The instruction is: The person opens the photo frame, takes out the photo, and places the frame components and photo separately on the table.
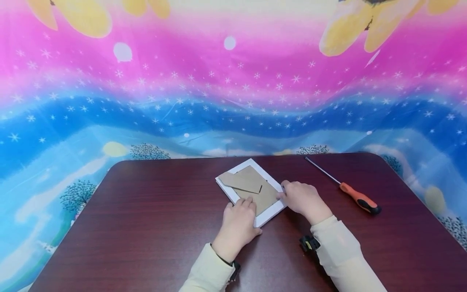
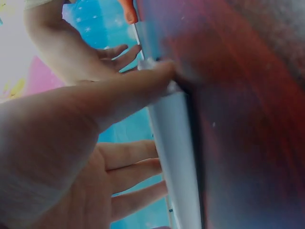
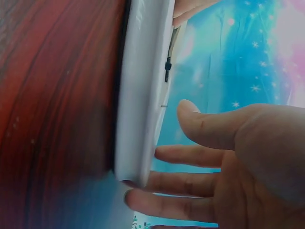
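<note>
A white picture frame [image 1: 272, 217] lies with its back up on the table. Its brown cardboard backing [image 1: 251, 174] carries a flat cardboard stand leg [image 1: 238, 183], and a small dark turn clip [image 3: 167, 67] shows on the back in the right wrist view. My left hand [image 1: 238, 222] holds the frame's near corner, thumb at the corner and fingers reaching over the left side onto the back. At the right corner, my right hand [image 1: 302, 198] touches the frame's edge with extended fingers. The thumb of that hand stands apart from the frame in the right wrist view.
An orange and black screwdriver [image 1: 359, 198] lies to the right of the right hand, its shaft pointing toward the far edge. The dark red-brown table [image 1: 146, 227] has rounded far corners. A colourful printed cloth [image 1: 204, 81] hangs behind it.
</note>
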The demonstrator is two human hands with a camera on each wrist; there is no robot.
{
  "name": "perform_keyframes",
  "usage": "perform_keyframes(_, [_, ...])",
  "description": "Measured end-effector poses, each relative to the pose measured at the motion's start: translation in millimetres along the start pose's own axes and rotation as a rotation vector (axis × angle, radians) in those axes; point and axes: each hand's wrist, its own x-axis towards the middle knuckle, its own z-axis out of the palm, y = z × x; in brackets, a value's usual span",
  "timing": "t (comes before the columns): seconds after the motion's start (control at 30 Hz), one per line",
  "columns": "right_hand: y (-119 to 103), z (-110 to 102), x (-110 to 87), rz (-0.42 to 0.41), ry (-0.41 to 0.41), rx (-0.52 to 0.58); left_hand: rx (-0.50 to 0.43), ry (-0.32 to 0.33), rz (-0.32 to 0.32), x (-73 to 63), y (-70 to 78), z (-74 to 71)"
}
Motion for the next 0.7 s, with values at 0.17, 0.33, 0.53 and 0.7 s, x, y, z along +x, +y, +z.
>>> perform_keyframes(0.17, [-3.6,-2.0,-2.9,0.012,-0.048,-0.008,0.001,-0.054,0.035,-1.0,-6.4,-3.3])
perform_keyframes(0.33, [-8.0,-2.9,-6.4,-0.002,-0.066,0.046,-0.017,-0.081,0.041,-1.3,-14.7,-6.7])
perform_keyframes(0.53, [-16.4,-0.2,-10.9,-0.083,-0.03,0.028,-0.022,-0.073,0.026,-1.7,-25.6,-6.9])
perform_keyframes(0.7, [-27.0,2.2,-14.9,-0.118,0.013,-0.006,0.001,-0.043,0.02,-1.7,-34.8,-6.4])
